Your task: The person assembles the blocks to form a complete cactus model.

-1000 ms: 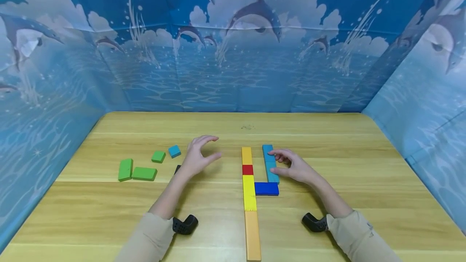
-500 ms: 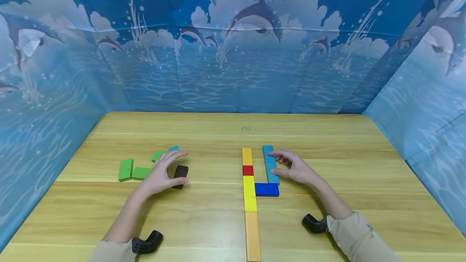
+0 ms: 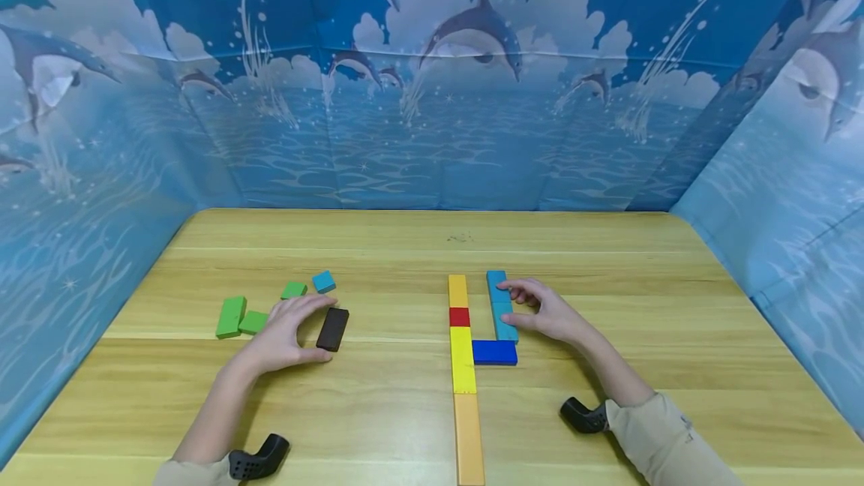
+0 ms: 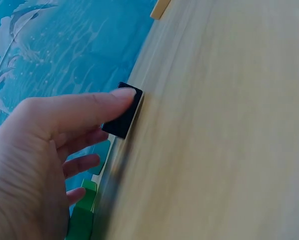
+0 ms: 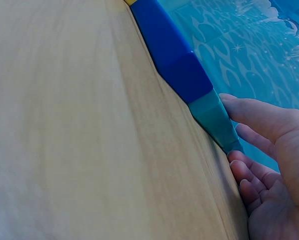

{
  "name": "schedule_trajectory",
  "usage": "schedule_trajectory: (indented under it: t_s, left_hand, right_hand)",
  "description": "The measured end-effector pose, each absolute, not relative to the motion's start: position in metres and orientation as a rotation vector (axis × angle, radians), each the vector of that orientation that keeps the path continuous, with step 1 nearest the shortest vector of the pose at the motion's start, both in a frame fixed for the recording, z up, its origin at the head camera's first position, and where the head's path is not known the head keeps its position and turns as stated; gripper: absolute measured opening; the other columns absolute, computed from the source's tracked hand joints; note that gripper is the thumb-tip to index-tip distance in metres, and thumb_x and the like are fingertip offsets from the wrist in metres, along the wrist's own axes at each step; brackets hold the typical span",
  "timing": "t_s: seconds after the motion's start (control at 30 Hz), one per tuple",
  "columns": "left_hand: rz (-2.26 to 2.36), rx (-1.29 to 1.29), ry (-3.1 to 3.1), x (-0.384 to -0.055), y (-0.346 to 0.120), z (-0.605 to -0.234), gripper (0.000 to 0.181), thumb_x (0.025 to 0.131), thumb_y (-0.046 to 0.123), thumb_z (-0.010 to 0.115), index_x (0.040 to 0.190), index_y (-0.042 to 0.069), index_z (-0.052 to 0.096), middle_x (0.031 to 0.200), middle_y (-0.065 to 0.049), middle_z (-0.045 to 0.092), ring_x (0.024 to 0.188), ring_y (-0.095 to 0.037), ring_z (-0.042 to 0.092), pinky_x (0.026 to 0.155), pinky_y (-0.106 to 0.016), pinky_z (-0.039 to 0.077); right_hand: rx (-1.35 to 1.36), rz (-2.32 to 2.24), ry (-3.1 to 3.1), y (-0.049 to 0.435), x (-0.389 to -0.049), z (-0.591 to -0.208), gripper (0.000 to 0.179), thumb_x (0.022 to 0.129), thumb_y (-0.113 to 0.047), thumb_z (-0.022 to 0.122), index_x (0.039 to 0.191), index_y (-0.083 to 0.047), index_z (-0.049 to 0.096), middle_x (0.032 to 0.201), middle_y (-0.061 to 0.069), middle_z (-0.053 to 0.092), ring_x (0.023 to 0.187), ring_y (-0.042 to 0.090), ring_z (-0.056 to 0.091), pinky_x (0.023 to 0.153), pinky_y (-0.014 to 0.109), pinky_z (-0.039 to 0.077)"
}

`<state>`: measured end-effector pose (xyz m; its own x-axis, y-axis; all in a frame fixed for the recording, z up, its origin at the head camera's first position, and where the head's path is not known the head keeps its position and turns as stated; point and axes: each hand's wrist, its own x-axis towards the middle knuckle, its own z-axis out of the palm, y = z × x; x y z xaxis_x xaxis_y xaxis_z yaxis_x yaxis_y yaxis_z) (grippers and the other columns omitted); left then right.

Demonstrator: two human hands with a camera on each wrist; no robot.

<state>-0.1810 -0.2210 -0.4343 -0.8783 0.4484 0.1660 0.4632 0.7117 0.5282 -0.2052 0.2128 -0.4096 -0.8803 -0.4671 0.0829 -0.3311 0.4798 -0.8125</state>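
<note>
On the left half of the table, my left hand [image 3: 283, 337] curves around a black rectangular block [image 3: 333, 330]. Its thumb is right by the near end and a fingertip just beyond the far end. In the left wrist view the thumb [image 4: 123, 97] overlaps the block's face. My right hand [image 3: 548, 312] rests at two light blue blocks [image 3: 503, 310] laid end to end. Thumb and index finger lie spread over them, and the other fingers are bent. A dark blue block [image 3: 495, 352] joins their near end to a column of yellow [image 3: 463, 362], red [image 3: 460, 317] and orange blocks [image 3: 469, 433].
Several loose blocks lie beside and behind the left hand: green blocks [image 3: 231, 317] and a small light blue one [image 3: 324, 281]. A dolphin-print curtain [image 3: 432, 133] borders the wooden table [image 3: 607, 235] at the back and sides. Each wrist wears a black device [image 3: 259, 458].
My left hand has moved left and toward me, from beyond the black block to around it. A green block beside it has shifted slightly left. The right hand has stayed in place.
</note>
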Motion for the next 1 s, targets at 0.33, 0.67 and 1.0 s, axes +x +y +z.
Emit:
schedule_trajectory:
  t_s: [0.33, 0.67, 1.0]
  left_hand:
    - [-0.845, -0.765, -2.908, -0.182, -0.220, -0.436, 0.065, 0.068, 0.027, 0.078, 0.126, 0.013, 0.052, 0.130, -0.012, 0.049, 0.123, -0.035, 0.038, 0.098, -0.055, 0.020]
    - [-0.915, -0.657, -2.831, -0.185, -0.210, -0.435, 0.066, 0.062, 0.026, 0.083, 0.120, 0.015, 0.055, 0.125, -0.009, 0.054, 0.121, -0.039, 0.039, 0.099, -0.058, 0.021]
    - [-1.039, -0.627, -2.770, -0.208, -0.160, -0.437, 0.065, 0.067, 0.027, 0.081, 0.124, 0.010, 0.053, 0.124, -0.009, 0.050, 0.118, -0.031, 0.042, 0.093, -0.052, 0.037]
  right_hand:
    - [-0.698, -1.356, 2.579, 0.213, -0.205, -0.409, 0.047, 0.081, -0.007, 0.067, 0.123, 0.006, 0.050, 0.101, 0.020, 0.050, 0.090, 0.032, 0.042, 0.074, 0.035, 0.038]
    - [-0.716, -1.364, 2.579, 0.213, -0.205, -0.410, 0.046, 0.081, -0.006, 0.067, 0.123, 0.007, 0.050, 0.100, 0.020, 0.050, 0.089, 0.032, 0.043, 0.073, 0.035, 0.038]
    - [-0.723, -1.347, 2.587, 0.212, -0.205, -0.409, 0.046, 0.081, -0.005, 0.067, 0.122, 0.007, 0.050, 0.100, 0.020, 0.051, 0.089, 0.033, 0.043, 0.073, 0.035, 0.039]
